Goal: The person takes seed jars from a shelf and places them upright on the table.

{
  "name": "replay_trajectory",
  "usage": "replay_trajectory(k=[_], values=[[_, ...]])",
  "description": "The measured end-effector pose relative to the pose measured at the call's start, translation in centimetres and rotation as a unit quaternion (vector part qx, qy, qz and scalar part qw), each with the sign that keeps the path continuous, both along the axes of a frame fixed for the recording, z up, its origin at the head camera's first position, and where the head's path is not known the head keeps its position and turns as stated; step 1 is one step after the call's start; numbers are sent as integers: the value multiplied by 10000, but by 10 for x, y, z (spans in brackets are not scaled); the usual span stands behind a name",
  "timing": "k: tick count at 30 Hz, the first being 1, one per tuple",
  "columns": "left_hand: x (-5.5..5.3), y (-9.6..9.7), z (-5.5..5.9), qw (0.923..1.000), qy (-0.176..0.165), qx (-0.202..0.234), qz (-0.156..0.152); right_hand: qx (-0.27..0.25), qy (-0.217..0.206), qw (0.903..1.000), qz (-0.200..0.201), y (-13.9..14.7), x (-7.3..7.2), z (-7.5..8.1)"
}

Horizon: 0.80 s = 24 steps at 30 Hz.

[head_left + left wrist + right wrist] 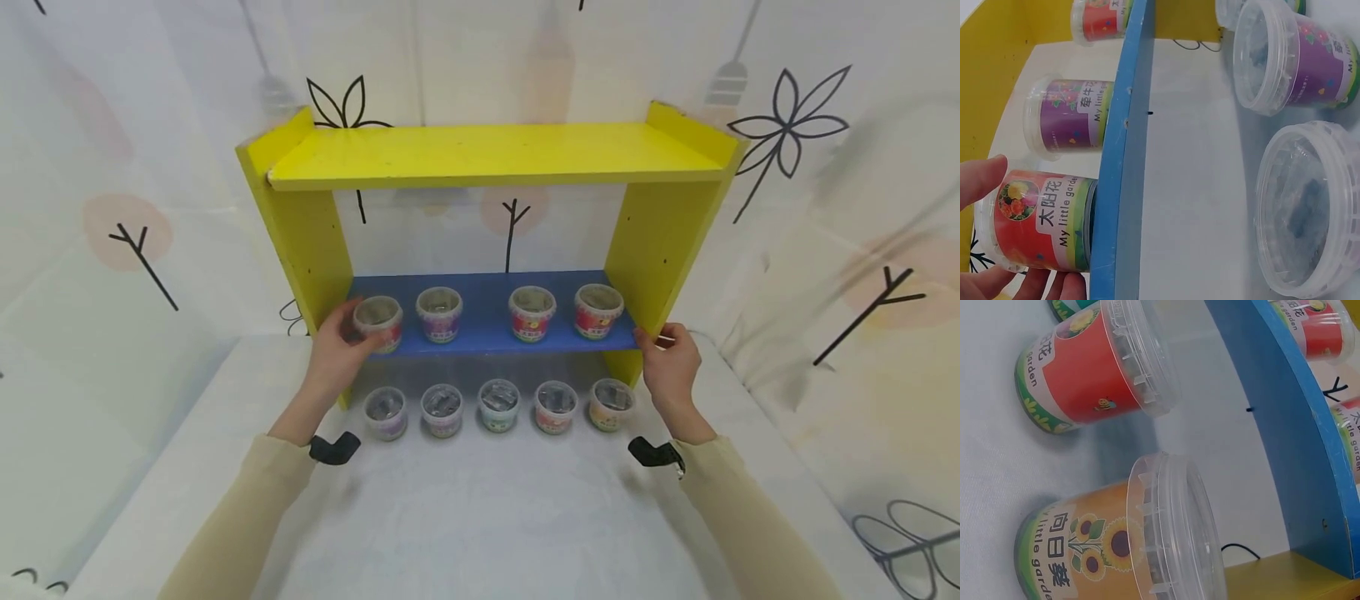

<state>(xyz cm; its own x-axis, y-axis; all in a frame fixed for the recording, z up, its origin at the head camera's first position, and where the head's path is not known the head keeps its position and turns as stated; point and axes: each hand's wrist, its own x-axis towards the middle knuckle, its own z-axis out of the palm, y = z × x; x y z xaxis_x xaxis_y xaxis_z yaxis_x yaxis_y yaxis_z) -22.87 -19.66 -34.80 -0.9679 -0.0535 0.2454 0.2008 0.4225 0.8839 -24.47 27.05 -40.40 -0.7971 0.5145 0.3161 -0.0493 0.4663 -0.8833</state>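
Observation:
At the left end of the blue shelf board [480,333], my left hand [336,346] grips a small lidded plastic tub [1041,219]. Its label is red with a flower picture, and in the left wrist view its base is right at the board. The thumb [982,178] is on one side of the tub and the fingers [1054,286] on the other. My right hand [671,367] holds the front edge of the shelf unit's yellow right side panel [660,242], near the board's end. That hand is out of frame in the right wrist view.
Beside the held tub, a purple-labelled tub [440,315] and two red-labelled tubs [532,315] stand on the board. Several lidded tubs [498,406] form a row on the white tabletop [480,517] below. The yellow top board [480,154] spans above; a printed cloth [465,58] hangs behind.

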Motion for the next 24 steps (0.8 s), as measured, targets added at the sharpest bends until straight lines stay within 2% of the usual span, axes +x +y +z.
replay_trajectory(k=[5, 10, 15, 19, 24], values=[[7, -1, 1, 9999, 74, 106, -49, 27, -5, 10000, 34, 0, 1, 1], [16, -1, 4, 9999, 6, 130, -46, -14, -25, 10000, 85, 0, 2, 1], [26, -1, 5, 9993, -15, 336, -134, -52, -60, 9999, 66, 0, 1, 0], [37, 3, 5, 9988, 55, 397, -268, -41, -18, 10000, 71, 0, 0, -1], [50, 13, 1, 9963, 212, 561, -618, 3, 4, 10000, 71, 0, 0, -1]])
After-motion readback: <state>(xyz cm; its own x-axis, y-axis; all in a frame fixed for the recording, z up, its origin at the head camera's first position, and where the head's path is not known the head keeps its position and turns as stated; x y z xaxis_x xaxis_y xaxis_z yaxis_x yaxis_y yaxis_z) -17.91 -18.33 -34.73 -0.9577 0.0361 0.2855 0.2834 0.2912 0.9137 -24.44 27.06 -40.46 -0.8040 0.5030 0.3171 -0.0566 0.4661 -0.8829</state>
